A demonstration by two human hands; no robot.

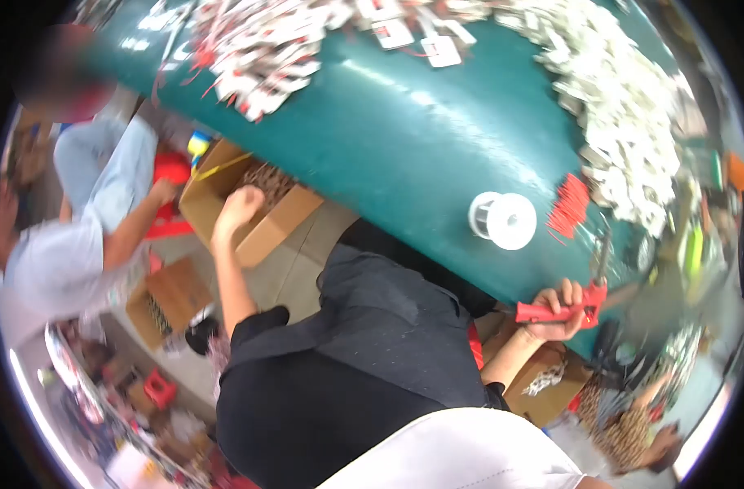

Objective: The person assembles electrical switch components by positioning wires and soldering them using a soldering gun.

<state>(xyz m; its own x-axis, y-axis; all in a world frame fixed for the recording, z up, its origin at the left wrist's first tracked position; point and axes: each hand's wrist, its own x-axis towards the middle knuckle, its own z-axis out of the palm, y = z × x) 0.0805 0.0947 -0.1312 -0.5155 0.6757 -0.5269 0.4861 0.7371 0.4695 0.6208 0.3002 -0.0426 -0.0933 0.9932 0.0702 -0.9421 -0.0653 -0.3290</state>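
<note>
My right hand (556,311) is wrapped round the handle of a red soldering gun (592,303) at the table's near edge, with its metal tip pointing up and away from me. On the left, my left hand (241,209) is over an open cardboard box (284,223) with many small brown pieces (267,181) inside. Its fingers look curled together; whether anything is in them is hidden. A white spool of solder wire (509,220) rests on the green table (404,138). Beside the spool lies a bundle of short red wires (568,207).
White parts with red wires (266,65) are heaped at the table's far left. A long pile of white parts (612,106) runs along the right. At left sits another person (62,261). A second box (543,383) stands below my right forearm.
</note>
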